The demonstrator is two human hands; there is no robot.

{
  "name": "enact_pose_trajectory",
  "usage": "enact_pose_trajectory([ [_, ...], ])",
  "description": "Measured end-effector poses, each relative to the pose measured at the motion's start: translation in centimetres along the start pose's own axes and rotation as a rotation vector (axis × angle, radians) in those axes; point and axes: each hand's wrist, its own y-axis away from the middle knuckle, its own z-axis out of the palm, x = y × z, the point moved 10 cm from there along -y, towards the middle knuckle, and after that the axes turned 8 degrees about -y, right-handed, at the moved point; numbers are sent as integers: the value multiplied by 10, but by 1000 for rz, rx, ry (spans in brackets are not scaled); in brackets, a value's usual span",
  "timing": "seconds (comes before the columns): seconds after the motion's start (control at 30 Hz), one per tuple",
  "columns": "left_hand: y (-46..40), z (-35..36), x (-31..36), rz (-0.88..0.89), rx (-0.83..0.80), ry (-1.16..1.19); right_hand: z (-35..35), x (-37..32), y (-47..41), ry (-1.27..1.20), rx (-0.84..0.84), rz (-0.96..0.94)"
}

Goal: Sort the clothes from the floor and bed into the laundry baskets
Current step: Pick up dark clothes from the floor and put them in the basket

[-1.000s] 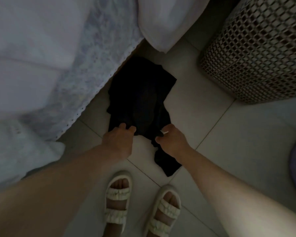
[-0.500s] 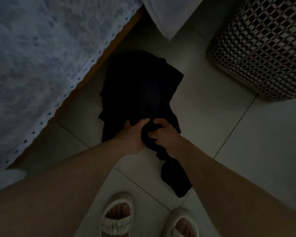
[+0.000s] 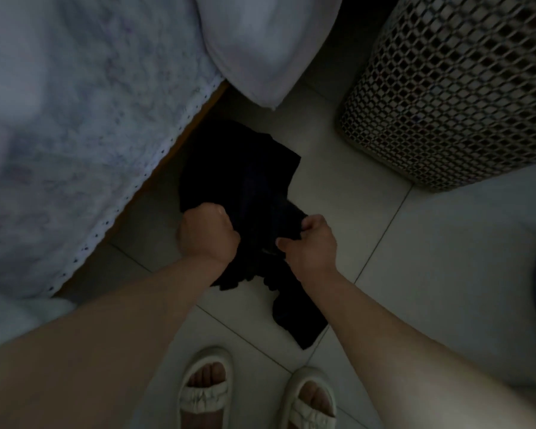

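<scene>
Down on the tiled floor [image 3: 430, 258] beside the bed [image 3: 90, 134], a black garment [image 3: 248, 181] lies bunched; the left hand [image 3: 208, 235] fists its near edge at 9 o'clock, the right hand [image 3: 310, 246] pinches it at 3 o'clock, the lattice laundry basket [image 3: 458, 88] at 1 o'clock

So there's a black garment [image 3: 254, 187] bunched up on the pale tiled floor [image 3: 399, 243], right against the edge of the bed [image 3: 84, 134], one loose end trailing back toward the sandals. The woven lattice laundry basket [image 3: 458, 88] stands upright nearby on the tiles, not touching it
</scene>
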Motion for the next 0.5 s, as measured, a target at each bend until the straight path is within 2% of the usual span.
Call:
enact_pose_trajectory([
  [0.23, 43, -77, 74, 100, -1, -77, -44, -78, 45, -90, 1, -7],
  [0.4, 75, -157, 130, 116, 27, 10, -101, -139, 80, 44, 102, 7],
  [0.5, 99, -196, 162, 131, 49, 39, -118, -177, 104, -31, 33, -6],
])
